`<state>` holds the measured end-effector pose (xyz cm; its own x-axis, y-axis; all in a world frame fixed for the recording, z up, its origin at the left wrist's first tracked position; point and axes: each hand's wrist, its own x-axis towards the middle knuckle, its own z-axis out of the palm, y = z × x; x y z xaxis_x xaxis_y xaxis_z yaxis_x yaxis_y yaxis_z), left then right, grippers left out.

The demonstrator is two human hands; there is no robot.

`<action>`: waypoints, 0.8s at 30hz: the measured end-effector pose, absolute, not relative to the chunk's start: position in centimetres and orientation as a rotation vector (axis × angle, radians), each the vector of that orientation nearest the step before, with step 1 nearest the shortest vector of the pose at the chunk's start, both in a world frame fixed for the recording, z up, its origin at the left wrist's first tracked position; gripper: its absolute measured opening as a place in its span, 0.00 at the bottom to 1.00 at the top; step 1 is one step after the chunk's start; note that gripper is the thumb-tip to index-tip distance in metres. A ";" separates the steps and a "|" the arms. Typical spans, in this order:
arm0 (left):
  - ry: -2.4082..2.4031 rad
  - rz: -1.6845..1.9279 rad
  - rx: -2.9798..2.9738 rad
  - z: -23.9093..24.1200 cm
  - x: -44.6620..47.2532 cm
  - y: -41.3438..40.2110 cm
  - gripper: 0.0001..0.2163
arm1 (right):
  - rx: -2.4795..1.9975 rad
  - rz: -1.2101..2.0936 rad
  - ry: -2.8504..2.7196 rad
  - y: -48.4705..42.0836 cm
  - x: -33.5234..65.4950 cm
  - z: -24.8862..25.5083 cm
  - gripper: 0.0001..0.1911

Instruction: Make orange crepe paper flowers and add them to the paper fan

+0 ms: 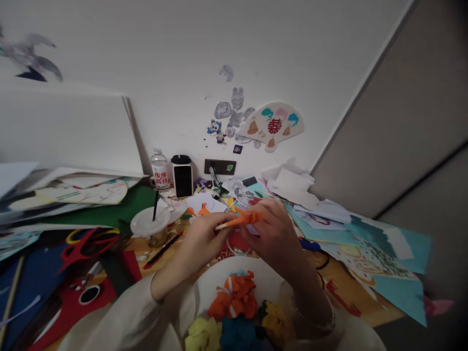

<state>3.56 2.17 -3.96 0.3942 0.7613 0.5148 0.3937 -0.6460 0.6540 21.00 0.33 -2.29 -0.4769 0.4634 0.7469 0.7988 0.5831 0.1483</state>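
Note:
In front of my chest, both hands hold a piece of orange crepe paper [243, 219], crumpled and narrowing to a pale, stick-like end [222, 226] on the left. My left hand [206, 236] is closed, pinching that narrow end between thumb and fingers. Around the wider orange end curl the fingers of my right hand [272, 236]; some fingertips are hidden. Below the hands, a white round plate or board [204, 275] carries a bunch of orange paper flowers [237, 295]. Yellow [203, 334], teal [239, 335] and golden [278, 321] paper flowers sit nearest me.
Red scissors [82, 248] and a lidded cup with a black straw [149, 223] are on the left. A bottle [160, 170] and a black-lidded cup [182, 175] stand against the wall. Paper scraps litter the back; light-blue sheets [395, 287] cover the right side.

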 end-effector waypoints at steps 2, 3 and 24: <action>0.986 1.136 2.228 -3.9 3.5 2.2 0.10 | -0.997 -0.662 -2.138 0.3 21.0 -2.3 0.02; 0.979 1.131 2.230 -3.9 3.5 2.2 0.11 | -1.011 -0.666 -2.133 0.3 20.9 -2.3 0.02; 0.909 1.104 2.213 -3.9 3.3 2.3 0.13 | -1.003 -0.399 -2.144 0.0 21.2 -1.9 0.03</action>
